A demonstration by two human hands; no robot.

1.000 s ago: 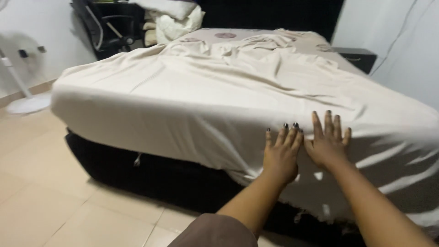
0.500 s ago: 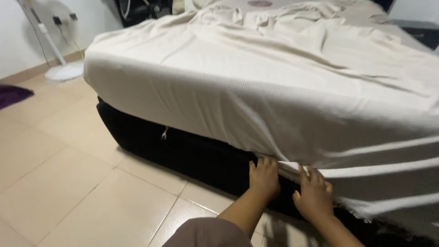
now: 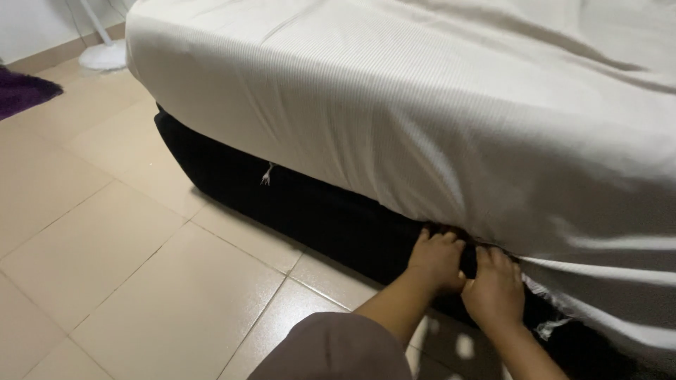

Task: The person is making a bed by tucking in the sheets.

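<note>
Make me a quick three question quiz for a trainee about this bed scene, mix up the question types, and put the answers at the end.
1. True or false: both hands press flat on top of the mattress.
2. Which does the left hand touch? A) the lower edge of the cream woven bedspread B) the white fan base C) the purple rug
3. Fill in: below the bedspread, the bed base is ___ in colour.

Key
1. False: the left hand and the right hand are side by side, fingers at the bedspread's lower edge against the bed base, above the beige tiled floor.
2. A
3. black
</note>
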